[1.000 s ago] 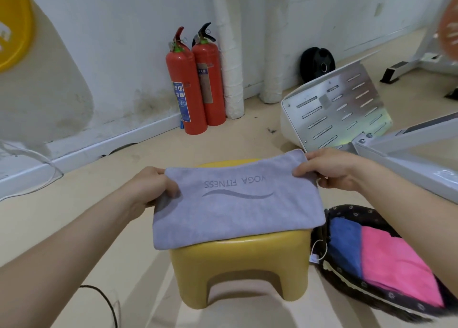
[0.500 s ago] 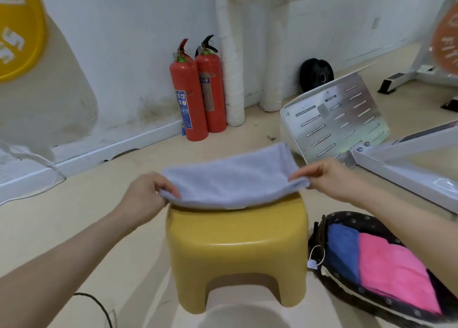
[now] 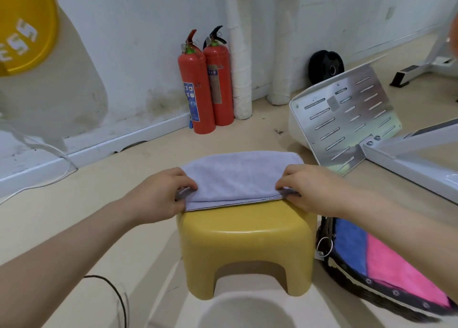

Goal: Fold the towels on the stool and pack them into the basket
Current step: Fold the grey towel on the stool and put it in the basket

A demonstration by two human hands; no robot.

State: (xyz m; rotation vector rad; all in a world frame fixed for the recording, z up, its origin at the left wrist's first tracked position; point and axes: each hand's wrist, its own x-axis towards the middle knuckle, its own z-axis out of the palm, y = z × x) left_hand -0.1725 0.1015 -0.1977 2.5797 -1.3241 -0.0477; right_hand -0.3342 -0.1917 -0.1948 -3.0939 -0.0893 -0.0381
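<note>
A grey towel (image 3: pixel 238 176) lies folded in half on the yellow plastic stool (image 3: pixel 245 243), its doubled edge toward me. My left hand (image 3: pixel 158 196) pinches the towel's near left corner. My right hand (image 3: pixel 312 188) pinches the near right corner. To the right of the stool, on the floor, sits a dark patterned basket (image 3: pixel 396 300). Inside it lie a folded blue towel (image 3: pixel 352 246) and a folded pink towel (image 3: pixel 401 273).
Two red fire extinguishers (image 3: pixel 205 87) stand against the white wall behind the stool. A white machine with a slotted metal plate (image 3: pixel 347 114) stands at the right rear. A black cable (image 3: pixel 111 290) runs over the floor at lower left. A yellow weight plate (image 3: pixel 24 27) is at top left.
The towel lay spread over the stool with its lettering up. Both hands lifted the far edge and brought it toward me, so the towel is now folded in half.
</note>
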